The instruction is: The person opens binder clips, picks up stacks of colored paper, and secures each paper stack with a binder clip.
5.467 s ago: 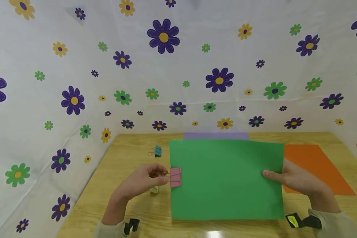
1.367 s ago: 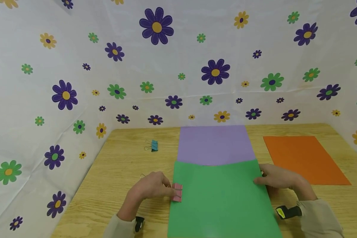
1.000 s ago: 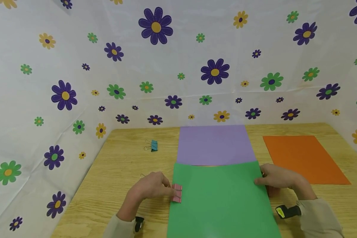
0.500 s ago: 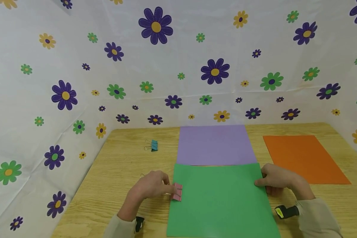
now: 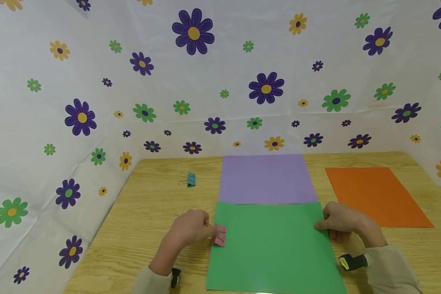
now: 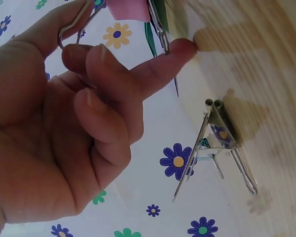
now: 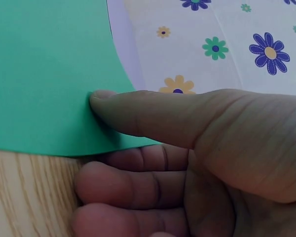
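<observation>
A green sheet (image 5: pixel 272 249) lies low over the table, with a pink binder clip (image 5: pixel 219 236) at its left edge. My left hand (image 5: pixel 189 228) pinches the clip's wire handles; in the left wrist view the handles run between thumb and fingers beneath the pink body (image 6: pixel 130 9). At the sheet's right edge, my right hand (image 5: pixel 343 220) grips the paper. Its thumb (image 7: pixel 138 111) presses on top while the other fingers curl below the edge. Beyond the green sheet's far edge lies a purple sheet (image 5: pixel 266 179).
On the wooden table (image 5: pixel 150 196), a teal binder clip (image 5: pixel 191 179) stands at the back left. Another clip, olive-toned (image 6: pixel 222 126), stands by my left hand, mostly hidden in the head view. An orange sheet (image 5: pixel 378 196) lies right. Flowered cloth (image 5: pixel 235 81) encloses the table.
The green sheet, earlier held up over the table with the clip on it, has come down nearer to me and uncovered the purple sheet. Lately the sheet has flattened and the clip tilted slightly.
</observation>
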Available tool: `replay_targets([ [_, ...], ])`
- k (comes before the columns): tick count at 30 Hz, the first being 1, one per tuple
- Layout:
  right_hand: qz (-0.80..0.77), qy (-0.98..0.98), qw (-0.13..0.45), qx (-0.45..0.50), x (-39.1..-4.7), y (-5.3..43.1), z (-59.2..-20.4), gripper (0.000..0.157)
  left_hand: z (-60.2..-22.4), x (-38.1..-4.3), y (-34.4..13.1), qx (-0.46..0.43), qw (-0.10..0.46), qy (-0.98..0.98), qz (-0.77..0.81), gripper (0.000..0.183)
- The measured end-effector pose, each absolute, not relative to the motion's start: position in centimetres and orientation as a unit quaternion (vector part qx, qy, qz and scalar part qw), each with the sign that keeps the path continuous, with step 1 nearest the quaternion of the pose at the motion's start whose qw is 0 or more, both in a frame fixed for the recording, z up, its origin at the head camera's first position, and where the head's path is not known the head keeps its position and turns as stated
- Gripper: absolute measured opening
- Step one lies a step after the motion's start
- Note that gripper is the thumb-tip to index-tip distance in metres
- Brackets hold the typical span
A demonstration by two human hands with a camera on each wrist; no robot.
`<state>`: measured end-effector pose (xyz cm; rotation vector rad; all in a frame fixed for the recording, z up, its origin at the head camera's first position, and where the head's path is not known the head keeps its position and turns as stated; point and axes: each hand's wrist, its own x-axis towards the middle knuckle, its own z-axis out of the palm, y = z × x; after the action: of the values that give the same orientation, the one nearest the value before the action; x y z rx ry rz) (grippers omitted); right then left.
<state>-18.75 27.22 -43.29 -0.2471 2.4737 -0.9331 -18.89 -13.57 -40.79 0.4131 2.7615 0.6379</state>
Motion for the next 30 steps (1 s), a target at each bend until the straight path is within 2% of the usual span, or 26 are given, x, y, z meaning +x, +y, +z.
replay_targets([
  [30, -0.322, 0.919, 0.209, -0.093, -18.48, 26.87, -43.32, 0.035, -40.42, -18.29, -12.64, 0.146, 0.125, 0.964, 0.182, 0.05],
])
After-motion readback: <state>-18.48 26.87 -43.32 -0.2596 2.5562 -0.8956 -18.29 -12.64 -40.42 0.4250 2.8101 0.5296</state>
